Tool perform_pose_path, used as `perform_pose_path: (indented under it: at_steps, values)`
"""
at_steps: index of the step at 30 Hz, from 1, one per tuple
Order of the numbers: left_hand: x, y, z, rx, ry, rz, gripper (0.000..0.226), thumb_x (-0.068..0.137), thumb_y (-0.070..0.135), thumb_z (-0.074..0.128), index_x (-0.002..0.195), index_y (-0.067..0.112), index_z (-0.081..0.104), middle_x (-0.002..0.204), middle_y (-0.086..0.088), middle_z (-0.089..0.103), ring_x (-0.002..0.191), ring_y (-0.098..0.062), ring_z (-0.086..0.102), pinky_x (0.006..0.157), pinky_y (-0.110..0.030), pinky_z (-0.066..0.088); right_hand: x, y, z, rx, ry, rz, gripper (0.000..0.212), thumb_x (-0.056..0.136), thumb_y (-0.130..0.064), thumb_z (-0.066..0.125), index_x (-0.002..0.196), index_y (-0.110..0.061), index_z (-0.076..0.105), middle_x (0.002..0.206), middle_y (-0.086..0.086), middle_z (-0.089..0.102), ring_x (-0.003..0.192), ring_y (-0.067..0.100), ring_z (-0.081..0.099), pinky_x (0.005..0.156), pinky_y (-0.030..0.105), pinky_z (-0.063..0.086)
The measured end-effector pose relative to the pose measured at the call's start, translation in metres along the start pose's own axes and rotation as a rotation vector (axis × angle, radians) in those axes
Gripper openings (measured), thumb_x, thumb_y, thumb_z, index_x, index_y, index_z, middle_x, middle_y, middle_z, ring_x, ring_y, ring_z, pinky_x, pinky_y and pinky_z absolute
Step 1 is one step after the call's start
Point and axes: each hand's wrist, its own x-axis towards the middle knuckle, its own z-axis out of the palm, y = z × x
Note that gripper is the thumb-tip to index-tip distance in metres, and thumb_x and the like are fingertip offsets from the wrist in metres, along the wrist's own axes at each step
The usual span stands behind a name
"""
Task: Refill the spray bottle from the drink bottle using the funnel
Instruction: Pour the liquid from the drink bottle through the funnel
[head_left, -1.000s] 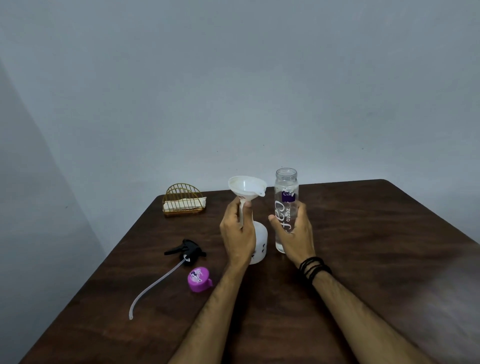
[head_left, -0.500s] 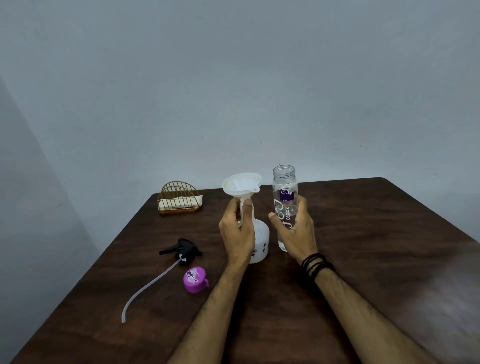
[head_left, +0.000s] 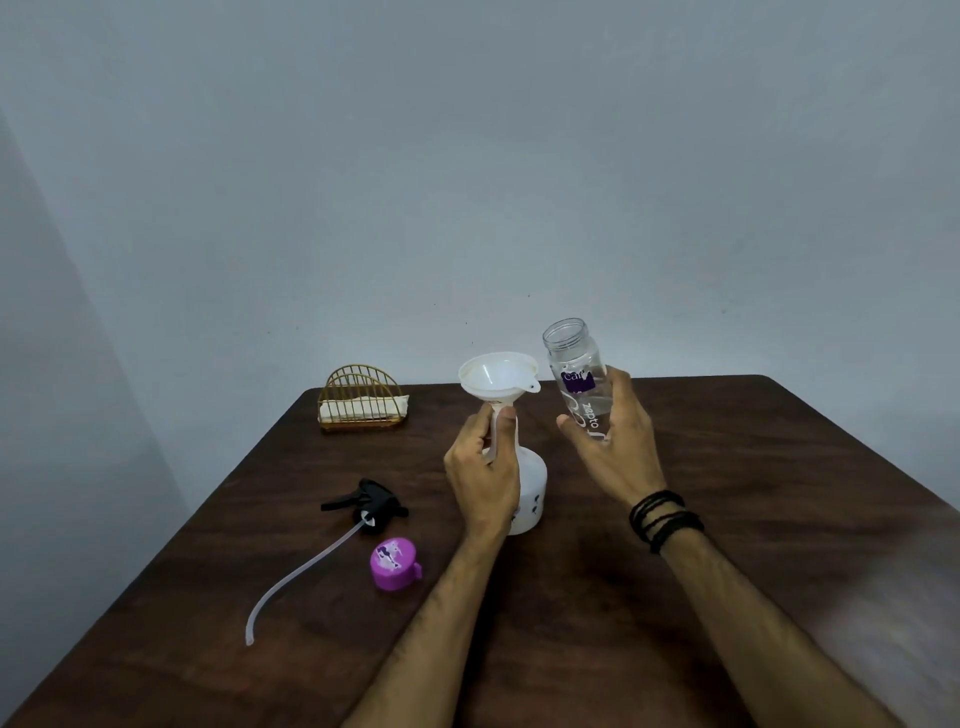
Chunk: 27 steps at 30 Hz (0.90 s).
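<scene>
The white spray bottle (head_left: 530, 488) stands on the dark surface (head_left: 727, 519), its neck gripped by the left hand (head_left: 485, 478), with the funnel (head_left: 497, 375) seated on top. The uncapped drink bottle (head_left: 576, 379) is held tilted leftward by the right hand (head_left: 613, 441), apparently clear of the surface.

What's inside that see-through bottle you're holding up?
The clear plastic drink bottle, uncapped and tilted in the right hand, holds clear liquid, probably water. The fingers and its purple label cover part of it, so the exact level is hidden.
</scene>
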Motion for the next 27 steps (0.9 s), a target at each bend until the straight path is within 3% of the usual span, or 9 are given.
perform_pose_path:
  at_steps: [4,7,11,18,24,27]
  values:
    - [0.000,-0.004,0.000,0.016,0.005,0.001,0.026,0.097,0.036,0.059,0.097,0.015,0.075,0.084,0.007,0.070,0.079,-0.005,0.065,0.070,-0.040,0.056,0.016,-0.003,-0.011,-0.163,-0.041,-0.090,0.066,0.080,-0.025,0.079,0.134,-0.025,0.040,0.122,-0.001,0.059,0.106,0.021,0.063,0.082,0.042,0.058]
    - [0.000,-0.005,0.001,0.013,-0.004,0.003,0.027,0.096,0.038,0.058,0.096,0.016,0.074,0.082,0.008,0.069,0.078,-0.008,0.066,0.068,-0.041,0.056,0.031,-0.008,-0.019,-0.259,-0.014,-0.174,0.064,0.079,-0.020,0.078,0.134,-0.021,0.046,0.117,-0.002,0.060,0.107,0.021,0.058,0.084,0.034,0.047]
    - [0.000,-0.005,0.001,0.033,-0.014,0.026,0.031,0.095,0.041,0.056,0.096,0.016,0.074,0.082,0.008,0.068,0.078,-0.007,0.066,0.067,-0.040,0.056,0.048,-0.012,-0.020,-0.334,0.023,-0.269,0.064,0.076,-0.015,0.077,0.133,-0.023,0.050,0.113,-0.002,0.062,0.103,0.025,0.058,0.092,0.042,0.046]
    - [0.001,-0.006,0.001,0.041,-0.016,0.065,0.034,0.096,0.040,0.056,0.100,0.012,0.075,0.083,0.006,0.070,0.079,-0.008,0.067,0.066,-0.039,0.057,0.056,-0.013,-0.018,-0.381,0.083,-0.351,0.064,0.071,-0.004,0.076,0.130,-0.019,0.056,0.111,0.002,0.063,0.101,0.029,0.058,0.096,0.040,0.038]
    - [0.001,-0.005,0.002,0.061,-0.031,0.088,0.023,0.097,0.028,0.061,0.100,0.011,0.075,0.083,0.006,0.069,0.078,-0.006,0.066,0.064,-0.027,0.055,0.061,-0.008,-0.025,-0.420,0.121,-0.368,0.068,0.066,0.000,0.075,0.127,-0.023,0.057,0.108,0.001,0.063,0.100,0.028,0.057,0.095,0.039,0.037]
    - [0.002,-0.005,0.002,0.081,-0.034,0.120,0.028,0.098,0.032,0.058,0.098,0.009,0.074,0.081,0.005,0.068,0.076,-0.006,0.065,0.062,-0.027,0.055,0.070,-0.010,-0.028,-0.413,0.119,-0.393,0.067,0.066,-0.001,0.077,0.127,-0.022,0.057,0.109,0.001,0.063,0.100,0.029,0.058,0.095,0.039,0.036]
